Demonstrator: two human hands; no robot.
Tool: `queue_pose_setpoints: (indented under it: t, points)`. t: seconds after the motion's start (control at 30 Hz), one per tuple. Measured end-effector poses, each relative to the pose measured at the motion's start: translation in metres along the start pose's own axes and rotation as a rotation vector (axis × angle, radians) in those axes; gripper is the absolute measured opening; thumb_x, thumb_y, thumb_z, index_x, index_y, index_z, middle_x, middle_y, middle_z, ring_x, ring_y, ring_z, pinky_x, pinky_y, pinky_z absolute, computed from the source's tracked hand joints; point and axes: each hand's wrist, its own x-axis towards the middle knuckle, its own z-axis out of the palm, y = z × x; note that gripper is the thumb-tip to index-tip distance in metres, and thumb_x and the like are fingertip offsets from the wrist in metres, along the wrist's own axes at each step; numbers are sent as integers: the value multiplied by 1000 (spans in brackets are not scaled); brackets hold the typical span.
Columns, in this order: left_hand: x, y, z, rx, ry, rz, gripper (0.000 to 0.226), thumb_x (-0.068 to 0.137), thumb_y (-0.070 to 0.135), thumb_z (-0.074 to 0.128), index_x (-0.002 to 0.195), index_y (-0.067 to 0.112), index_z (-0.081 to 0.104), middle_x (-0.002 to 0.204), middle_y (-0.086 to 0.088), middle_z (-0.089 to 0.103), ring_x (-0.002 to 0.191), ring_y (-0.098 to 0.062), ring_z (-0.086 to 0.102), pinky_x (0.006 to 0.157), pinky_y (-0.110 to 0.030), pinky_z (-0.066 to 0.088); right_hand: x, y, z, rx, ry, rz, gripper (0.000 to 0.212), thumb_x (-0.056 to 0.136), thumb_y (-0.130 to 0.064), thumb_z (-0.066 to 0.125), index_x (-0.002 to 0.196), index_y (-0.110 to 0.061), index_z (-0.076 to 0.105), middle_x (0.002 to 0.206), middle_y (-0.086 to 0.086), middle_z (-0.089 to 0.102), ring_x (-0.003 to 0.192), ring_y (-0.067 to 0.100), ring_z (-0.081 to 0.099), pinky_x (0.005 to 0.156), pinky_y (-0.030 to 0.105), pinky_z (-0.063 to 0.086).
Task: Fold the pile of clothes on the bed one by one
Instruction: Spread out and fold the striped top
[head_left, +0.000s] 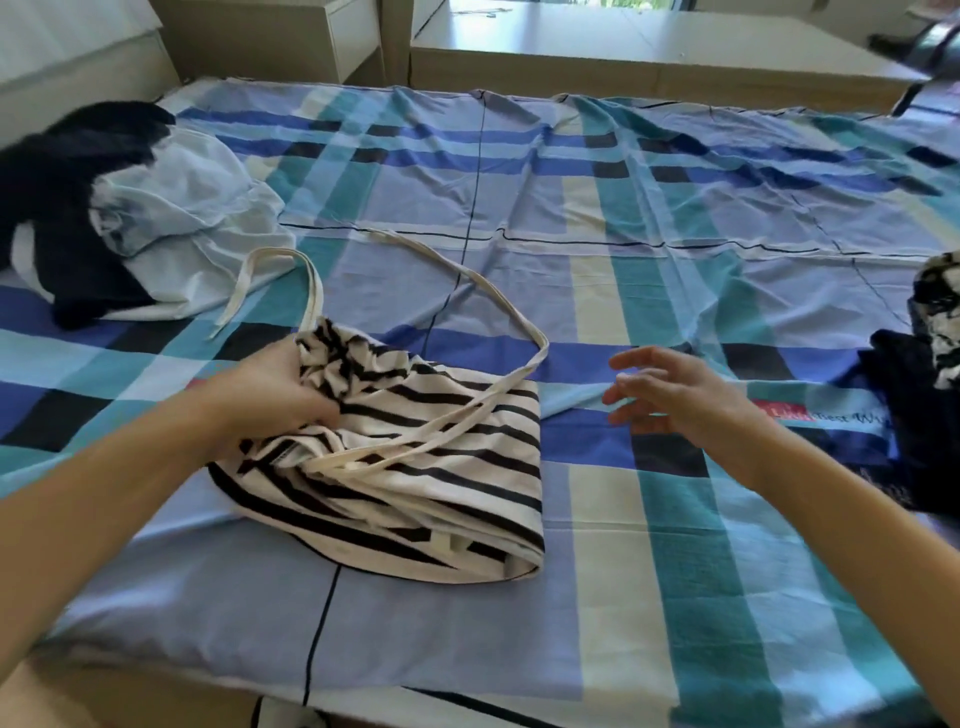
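Garment, striped, bunched in left hand, right hand spread

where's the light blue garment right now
In the head view the light blue garment lies crumpled at the far left of the bed, against a dark navy garment, beyond the striped garment that the left hand grips.

Left hand gripping striped garment at bed centre; right hand hovering open beside it.
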Motion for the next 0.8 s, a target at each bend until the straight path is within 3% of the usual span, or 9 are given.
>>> queue_pose_setpoints:
  t: [0.13,0.2,0.3,0.37,0.5,0.63,0.73,0.8]
  points:
    - [4,-6,1,485,123,-17,112,68,48,83,152,24,14,146,-11,47,128,-35,50,104,-48,45,9,17,12,-146,-81,-15,30,96,-4,60,125,-10,54,93,14,64,72,25,64,73,37,48]
    - [3,-7,4,582,194,32,114,75,55,75,156,32,-2,156,-7,31,139,-33,39,108,-52,41,13,24,17,-199,-106,-30,34,95,-6,63,127,-15,53,89,8,64,72,21,68,73,34,50]
    - [2,-6,6,546,152,70,79,87,66,55,151,32,24,147,-4,40,132,-31,46,102,-49,44,19,30,23,-236,-83,-55,38,96,-11,63,130,-21,51,89,9,67,69,15,71,68,28,53]
    - [-2,-4,7,585,127,64,74,83,77,51,138,29,38,137,-2,51,123,-29,54,94,-45,49,23,32,27,-188,-70,-40,39,97,-13,62,132,-24,49,90,12,70,68,15,72,65,26,55]
    - [0,-1,12,704,172,88,61,86,70,56,121,23,41,127,-4,55,115,-33,58,86,-44,50,40,19,35,7,-23,48,35,97,-20,64,129,-28,52,92,16,74,71,22,73,57,24,57]
    - [3,-2,15,730,180,106,59,89,65,56,125,21,38,130,-6,53,117,-33,57,79,-42,42,85,-4,59,-16,73,67,44,93,-20,70,132,-21,51,83,16,72,63,21,71,53,27,58]
    - [3,-2,15,730,175,111,58,90,62,56,127,21,38,133,-6,53,119,-33,56,84,-43,45,116,-21,82,33,135,125,50,89,-14,75,125,-13,41,88,18,68,65,23,65,50,29,49]
    - [4,-2,13,711,168,116,57,90,61,58,126,21,39,132,-5,54,120,-32,56,86,-44,46,131,-36,95,29,134,152,36,89,-9,72,114,-11,47,88,18,66,63,20,61,48,26,41]
